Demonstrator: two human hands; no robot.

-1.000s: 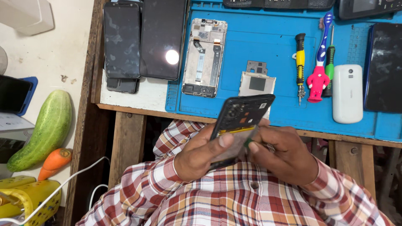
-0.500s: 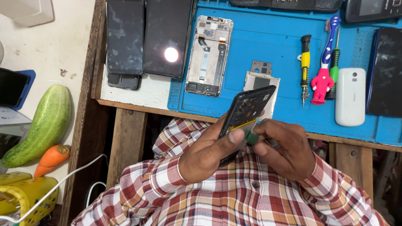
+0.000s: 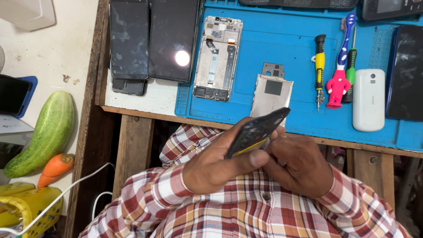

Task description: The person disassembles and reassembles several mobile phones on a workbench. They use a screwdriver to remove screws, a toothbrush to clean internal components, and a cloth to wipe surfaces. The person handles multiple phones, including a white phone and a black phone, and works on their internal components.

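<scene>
Holding a dark opened phone body (image 3: 256,131) edge-on to the camera, above the lap and just in front of the bench edge — left hand (image 3: 218,165) wrapped around its lower half, thumb pressed on the near side beside a yellow strip showing along its edge. Right hand (image 3: 296,162) sits against the phone's right side, fingers curled in toward it; whether they pinch a tool or only the phone's edge cannot be told, the contact point is hidden behind the phone.

Judged step: working at the phone's side or interior while it is held tilted, mid-disassembly or mid-fitting. Which of the two is not decidable from this view.

On the blue work mat (image 3: 291,48), well apart from the hands: a stripped phone frame (image 3: 217,58), a grey back plate (image 3: 271,92) just beyond the held phone, a yellow-handled screwdriver (image 3: 320,66), a toothbrush with pink figure-shaped base (image 3: 339,72), a green-handled driver (image 3: 350,72), a white keypad phone (image 3: 368,99). Two dark screen panels (image 3: 152,39) lie left of the mat. A cucumber (image 3: 44,132) and a carrot (image 3: 55,168) lie on the side surface at far left.

Next move, as judgement — needs a steady left-hand clamp so the phone does not twist, and fine right-hand fingertip pressure at the edge; any reach for a driver means crossing forward over the bench edge.
</scene>
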